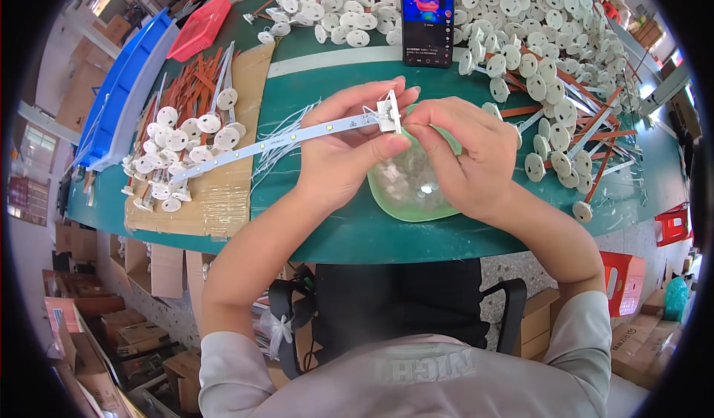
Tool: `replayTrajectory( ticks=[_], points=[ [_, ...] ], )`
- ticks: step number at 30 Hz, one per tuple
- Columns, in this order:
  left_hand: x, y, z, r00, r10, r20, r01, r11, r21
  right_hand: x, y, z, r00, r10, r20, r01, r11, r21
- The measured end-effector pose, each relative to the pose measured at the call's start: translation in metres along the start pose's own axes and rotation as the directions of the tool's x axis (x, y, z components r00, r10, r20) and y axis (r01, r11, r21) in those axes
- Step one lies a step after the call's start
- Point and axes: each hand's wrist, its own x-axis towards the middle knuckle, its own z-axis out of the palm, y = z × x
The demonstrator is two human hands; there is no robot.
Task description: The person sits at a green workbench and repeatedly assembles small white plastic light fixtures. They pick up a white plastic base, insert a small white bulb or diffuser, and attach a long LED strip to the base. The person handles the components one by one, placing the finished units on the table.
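My left hand (338, 146) is closed around the end of an LED light strip (286, 138), just below its white round end cap (389, 113). The strip reaches leftward over the table, its far end over a pile of similar capped strips. Close to the cap's face, my right hand (468, 154) has thumb and forefinger pinched together; what they hold, if anything, is too small to make out. Beneath both hands stands a green bowl (413, 213) holding small shiny pieces, partly hidden by my right hand.
Capped strips (186, 132) lie on cardboard (223, 213) at left, beside thin white wires (279, 154). More white-capped pieces (550, 83) heap up at the back and right. A phone (428, 46) stands among them. A blue tray (119, 91) and red basket (199, 27) sit at far left.
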Motion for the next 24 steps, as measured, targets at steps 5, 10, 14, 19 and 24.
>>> replayTrajectory(
  ticks=[5,10,14,19,24],
  points=[
    [-0.001,-0.003,0.005,0.998,-0.033,-0.044,0.031,0.998,-0.046,-0.003,0.003,0.005,1.000,-0.018,-0.024,0.018,1.000,0.003],
    [0.004,0.006,-0.001,0.999,-0.031,0.016,0.032,0.999,-0.027,0.002,0.001,0.002,1.000,0.003,0.012,-0.004,0.992,0.128],
    [0.006,0.010,-0.001,0.998,0.019,0.068,-0.011,0.994,-0.112,-0.001,0.001,0.001,0.999,0.030,0.015,-0.033,0.972,0.232],
    [0.004,0.008,-0.005,0.994,0.017,0.108,-0.019,1.000,0.012,0.002,-0.001,-0.008,0.990,0.030,0.137,-0.052,0.986,0.161],
    [0.013,0.041,-0.003,0.980,-0.189,0.061,0.158,0.927,0.339,0.001,0.018,-0.005,0.956,0.194,0.221,-0.270,0.879,0.393]
  ],
)
